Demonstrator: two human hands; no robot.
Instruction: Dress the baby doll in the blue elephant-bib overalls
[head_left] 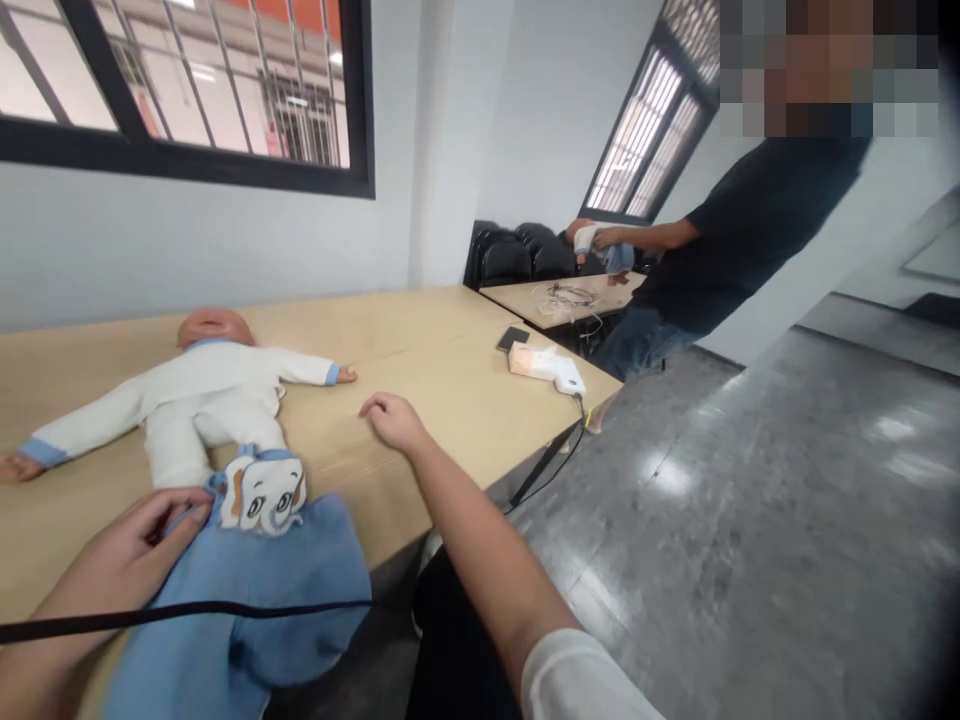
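My left hand (154, 530) is closed on the upper edge of light blue dungarees (300, 580), at the lower left. A cartoon animal face with big eyes and a trunk forms the bib (264, 492). The trouser part drapes over the table's near edge. Beyond them a baby doll (214, 390) in a white suit with blue cuffs lies on the table, arms spread, its feet partly hidden by the bib. My right hand (395, 422) is at the table's right half, near the doll's hand, fingers loosely curled with nothing visible in them.
On the light wooden table (420, 330) are a white handheld device (544, 368) with a cord and a dark phone (513, 339). A black strap (225, 607) crosses the foreground. Another person (750, 240) holds a similar doll (600, 243) over a second table. Black chairs (506, 260) stand behind.
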